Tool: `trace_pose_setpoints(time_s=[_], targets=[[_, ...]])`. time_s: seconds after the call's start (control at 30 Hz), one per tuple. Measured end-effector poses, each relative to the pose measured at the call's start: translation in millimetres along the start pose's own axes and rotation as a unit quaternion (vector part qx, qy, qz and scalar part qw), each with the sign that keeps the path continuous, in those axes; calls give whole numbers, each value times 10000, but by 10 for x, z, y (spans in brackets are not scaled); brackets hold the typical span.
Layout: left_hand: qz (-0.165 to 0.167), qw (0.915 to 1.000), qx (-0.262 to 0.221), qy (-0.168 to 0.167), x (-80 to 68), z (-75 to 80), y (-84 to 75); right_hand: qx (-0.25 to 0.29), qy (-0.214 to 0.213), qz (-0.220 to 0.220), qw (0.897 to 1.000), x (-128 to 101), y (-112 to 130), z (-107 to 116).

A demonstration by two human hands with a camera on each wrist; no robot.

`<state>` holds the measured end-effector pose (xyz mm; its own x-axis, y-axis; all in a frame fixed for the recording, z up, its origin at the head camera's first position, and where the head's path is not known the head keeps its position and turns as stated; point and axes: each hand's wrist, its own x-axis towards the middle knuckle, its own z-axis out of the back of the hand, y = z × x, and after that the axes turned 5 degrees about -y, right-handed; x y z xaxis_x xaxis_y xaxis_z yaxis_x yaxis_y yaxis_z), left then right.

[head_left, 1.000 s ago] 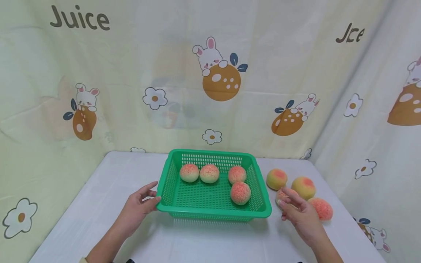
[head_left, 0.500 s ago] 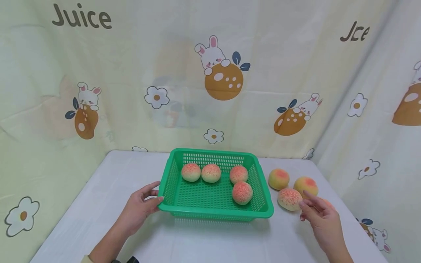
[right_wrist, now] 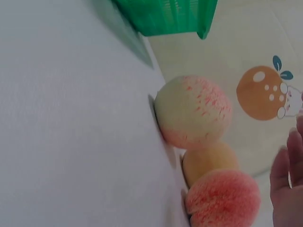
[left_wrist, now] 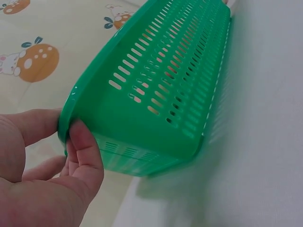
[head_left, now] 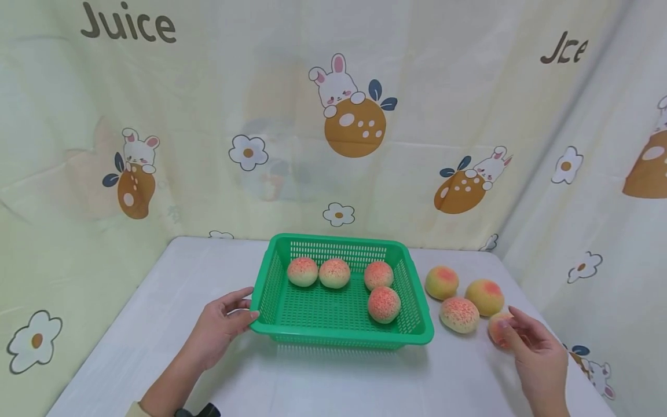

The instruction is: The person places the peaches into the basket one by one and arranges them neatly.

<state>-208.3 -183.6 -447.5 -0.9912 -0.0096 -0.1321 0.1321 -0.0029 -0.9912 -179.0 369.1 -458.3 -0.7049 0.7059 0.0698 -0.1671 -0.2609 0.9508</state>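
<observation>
On the table stands a green plastic basket (head_left: 344, 332) with slotted walls. My left hand (head_left: 217, 332) pinches its left front corner; in the left wrist view the fingers (left_wrist: 84, 144) curl over the rim. Inside the basket lie several peaches, among them a speckled peach (head_left: 384, 304) at the right. My right hand (head_left: 539, 353) is beside a pinkish-red peach (head_left: 499, 330), partly covering it in the head view. In the right wrist view the fingers (right_wrist: 294, 161) look relaxed and stand apart from that red peach (right_wrist: 225, 201).
Right of the basket lie a pale speckled peach (head_left: 459, 315) and two yellow peaches, one at the back (head_left: 442, 282) and another yellow peach (head_left: 484, 297) beside it. A printed curtain (head_left: 208, 116) hangs behind the white table (head_left: 333, 382).
My right hand has moved right, from over the pale speckled peach, past a yellow one, to the pinkish-red peach. My left hand stays on the basket's corner.
</observation>
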Motion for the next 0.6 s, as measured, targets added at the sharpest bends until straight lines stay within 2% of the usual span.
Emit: trace_pose_setpoints(time_s=[0.17, 0.3, 0.43, 0.6], targets=[[-7, 10000, 64, 2, 6, 3, -22, -475, -387, 321, 9976, 120, -111, 13], [-3, 10000, 93, 14, 18, 10, -40, -1067, -526, 548, 9914, 203, -157, -1], [-17, 10000, 69, 31, 26, 16, -42, -1342, -326, 622, 9885, 279, -178, 0], [66, 10000, -5, -40, 40, 6, -28, -1501, 137, 426, 9877, 365, -227, 24]])
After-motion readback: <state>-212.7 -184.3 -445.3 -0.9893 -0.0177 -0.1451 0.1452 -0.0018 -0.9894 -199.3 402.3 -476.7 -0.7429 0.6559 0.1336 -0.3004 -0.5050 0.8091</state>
